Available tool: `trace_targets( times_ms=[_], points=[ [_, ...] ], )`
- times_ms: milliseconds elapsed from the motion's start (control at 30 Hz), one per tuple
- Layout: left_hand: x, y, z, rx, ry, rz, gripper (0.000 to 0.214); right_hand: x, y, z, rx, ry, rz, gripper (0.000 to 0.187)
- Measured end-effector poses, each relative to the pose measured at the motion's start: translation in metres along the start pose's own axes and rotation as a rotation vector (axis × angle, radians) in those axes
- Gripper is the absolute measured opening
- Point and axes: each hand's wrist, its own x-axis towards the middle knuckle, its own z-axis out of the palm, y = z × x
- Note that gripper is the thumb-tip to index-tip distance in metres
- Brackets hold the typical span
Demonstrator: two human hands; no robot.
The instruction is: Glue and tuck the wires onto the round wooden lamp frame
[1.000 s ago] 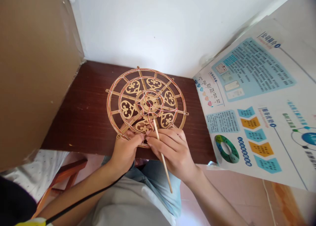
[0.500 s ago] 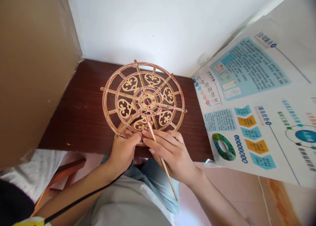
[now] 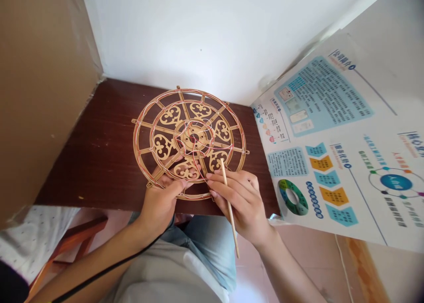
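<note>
A round carved wooden frame with heart-shaped cut-outs and red and white thread wound round its spokes lies on the dark wooden table. My left hand grips the frame's near rim, thumb on top and fingers under it. My right hand is closed round a thin wooden stick, held like a pen, and pinches thread at the frame's near right part. The stick's tip rests just inside the outer rim.
A brown cardboard panel stands along the table's left side. A printed poster leans at the right. A white wall is behind. Below the table edge are my lap and a wooden stool at the left.
The stick's tip has come back from near the hub to the frame's right side, and my right hand has shifted right. The frame has slid slightly left.
</note>
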Motion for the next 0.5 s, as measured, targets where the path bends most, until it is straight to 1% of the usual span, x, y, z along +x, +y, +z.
trace_targets(
  times_ms=[167, 333, 400, 500],
  points=[
    [-0.0018, 0.0020, 0.0019, -0.007, -0.016, -0.021, 0.051, 0.0014, -0.0027, -0.0011, 0.000, -0.031, -0.034, 0.022],
    [-0.0018, 0.0011, 0.0025, 0.007, 0.013, -0.016, 0.043, 0.0035, -0.0042, -0.0023, -0.018, -0.053, -0.059, 0.022],
    [-0.0007, 0.0002, 0.0013, -0.009, -0.009, -0.015, 0.045, 0.0022, -0.0031, -0.0025, -0.050, -0.081, -0.088, 0.023],
    [0.0007, -0.0007, -0.0015, -0.044, -0.078, 0.005, 0.048, -0.0007, -0.0011, -0.0026, -0.111, -0.128, -0.145, 0.024]
  ],
)
